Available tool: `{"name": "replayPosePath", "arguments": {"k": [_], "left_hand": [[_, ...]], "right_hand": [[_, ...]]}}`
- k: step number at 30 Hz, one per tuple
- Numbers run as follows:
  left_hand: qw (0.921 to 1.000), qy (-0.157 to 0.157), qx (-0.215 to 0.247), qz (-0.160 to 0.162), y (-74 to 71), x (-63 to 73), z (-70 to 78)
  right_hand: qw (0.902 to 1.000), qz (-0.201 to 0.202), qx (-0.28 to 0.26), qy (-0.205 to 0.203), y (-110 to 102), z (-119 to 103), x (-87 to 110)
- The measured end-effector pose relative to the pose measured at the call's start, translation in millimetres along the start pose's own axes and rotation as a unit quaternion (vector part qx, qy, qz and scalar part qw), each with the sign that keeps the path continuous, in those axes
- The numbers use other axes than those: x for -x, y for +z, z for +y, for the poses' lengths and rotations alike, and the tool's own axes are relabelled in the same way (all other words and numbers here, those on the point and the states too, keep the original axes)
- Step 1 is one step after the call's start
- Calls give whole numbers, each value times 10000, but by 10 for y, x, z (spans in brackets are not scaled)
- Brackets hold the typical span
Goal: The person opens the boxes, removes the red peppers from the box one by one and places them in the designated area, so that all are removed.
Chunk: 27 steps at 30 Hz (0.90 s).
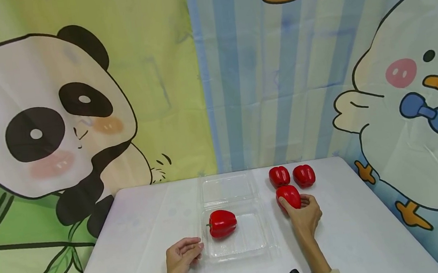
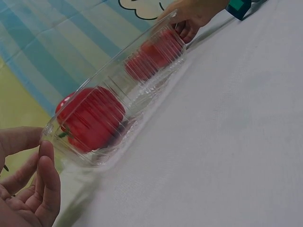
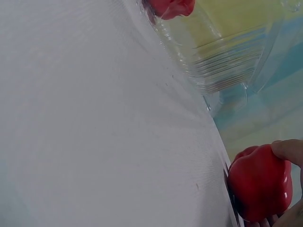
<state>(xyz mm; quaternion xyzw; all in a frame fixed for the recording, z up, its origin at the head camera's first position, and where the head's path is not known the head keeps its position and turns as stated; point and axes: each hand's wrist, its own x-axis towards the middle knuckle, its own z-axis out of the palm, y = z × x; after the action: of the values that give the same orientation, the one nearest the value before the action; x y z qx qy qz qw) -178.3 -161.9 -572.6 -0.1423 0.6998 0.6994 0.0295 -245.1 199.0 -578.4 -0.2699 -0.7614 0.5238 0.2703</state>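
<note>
A clear plastic clamshell container [image 1: 253, 237] lies on the table with its lid folded back. Inside its left half, a red bell pepper [image 1: 223, 223] rests on its side, green stem pointing left. My left hand [image 1: 181, 260] pinches the container's left rim between thumb and finger, as the left wrist view shows up close. To the right of the container, my right hand [image 1: 306, 214] grips a second red bell pepper [image 1: 288, 196], thumb over its near side and fingers around the right. In the right wrist view that pepper [image 3: 260, 184] is low against the white tabletop.
Two more red bell peppers, one on the left [image 1: 279, 176] and one on the right [image 1: 304, 175], lie just behind the held one near the table's back edge. A white cloth covers the table [image 1: 145, 233]. Behind it hangs a printed curtain [image 1: 166, 93].
</note>
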Motion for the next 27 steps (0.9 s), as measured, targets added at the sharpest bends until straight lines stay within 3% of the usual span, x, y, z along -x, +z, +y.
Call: {"name": "replayPosePath", "arguments": {"k": [27], "left_hand": [[10000, -20, -76, -37, 2, 10, 13]], "right_hand": [[9999, -132, 61, -15, 0, 22, 32]]}}
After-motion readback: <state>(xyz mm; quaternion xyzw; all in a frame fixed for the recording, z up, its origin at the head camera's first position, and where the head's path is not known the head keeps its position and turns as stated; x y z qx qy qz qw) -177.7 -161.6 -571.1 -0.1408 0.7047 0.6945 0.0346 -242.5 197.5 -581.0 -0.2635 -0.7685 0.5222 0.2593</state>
